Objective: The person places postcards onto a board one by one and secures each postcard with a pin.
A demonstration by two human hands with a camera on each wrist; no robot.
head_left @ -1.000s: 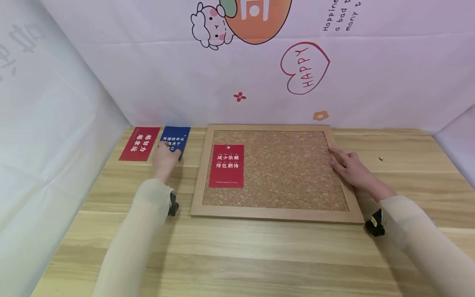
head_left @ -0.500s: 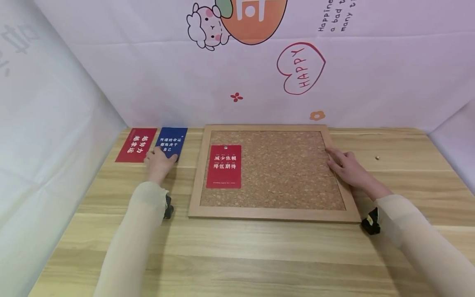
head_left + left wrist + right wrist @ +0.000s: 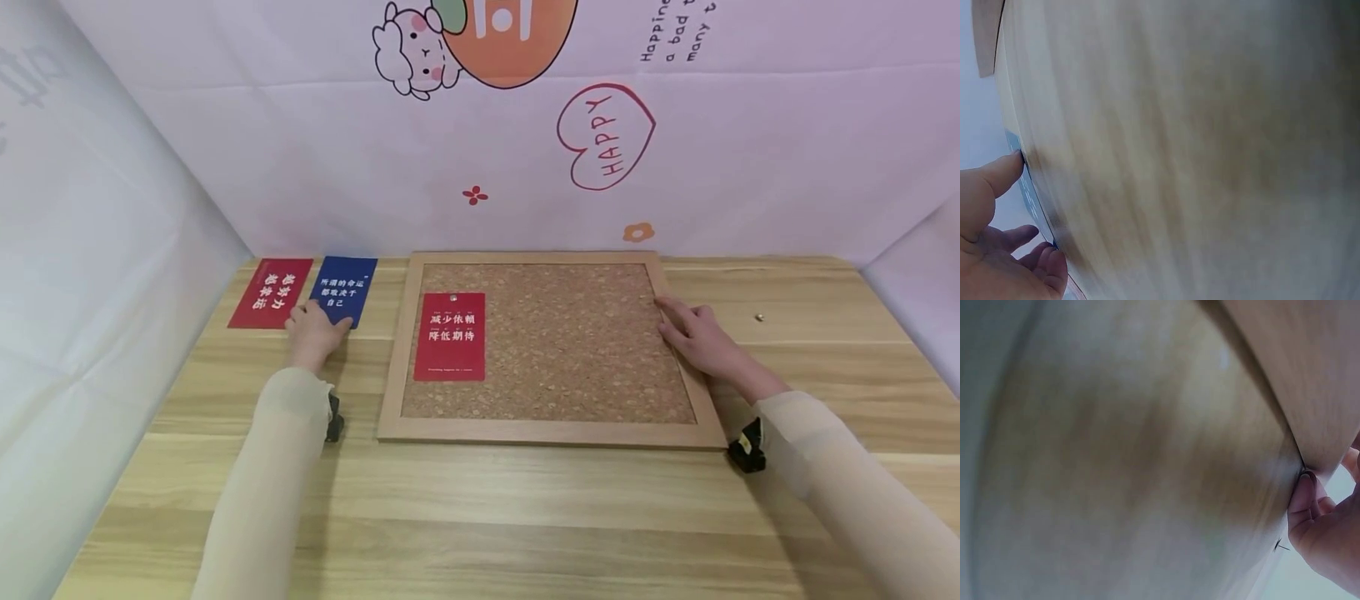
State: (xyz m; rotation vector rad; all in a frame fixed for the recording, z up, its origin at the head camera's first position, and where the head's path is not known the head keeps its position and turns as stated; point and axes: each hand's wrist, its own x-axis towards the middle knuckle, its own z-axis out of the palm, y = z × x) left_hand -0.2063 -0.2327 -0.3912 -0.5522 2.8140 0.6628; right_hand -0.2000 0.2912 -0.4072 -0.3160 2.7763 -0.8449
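Note:
A blue card (image 3: 347, 283) with white characters lies flat on the table at the back left. My left hand (image 3: 311, 333) is at its near end, thumb at the right edge and fingers at the left edge; the left wrist view shows the thumb (image 3: 1007, 172) and fingertips on its rim. A wood-framed cork board (image 3: 577, 350) lies in the middle. My right hand (image 3: 697, 333) grips its right frame side, fingers over the frame and thumb low at its outer edge. A red card (image 3: 450, 350) sits on the cork's left part, with a pin (image 3: 453, 297) at its top.
Another red card (image 3: 272, 292) lies left of the blue one. A small push pin (image 3: 760, 317) rests on the wooden table (image 3: 525, 517) right of the board, its spike showing in the right wrist view. White printed cloth (image 3: 337, 150) stands behind and at both sides.
My left hand has drawn back toward the near end of the blue card, uncovering its characters. The whole head view has shifted slightly. My right hand keeps its place on the frame.

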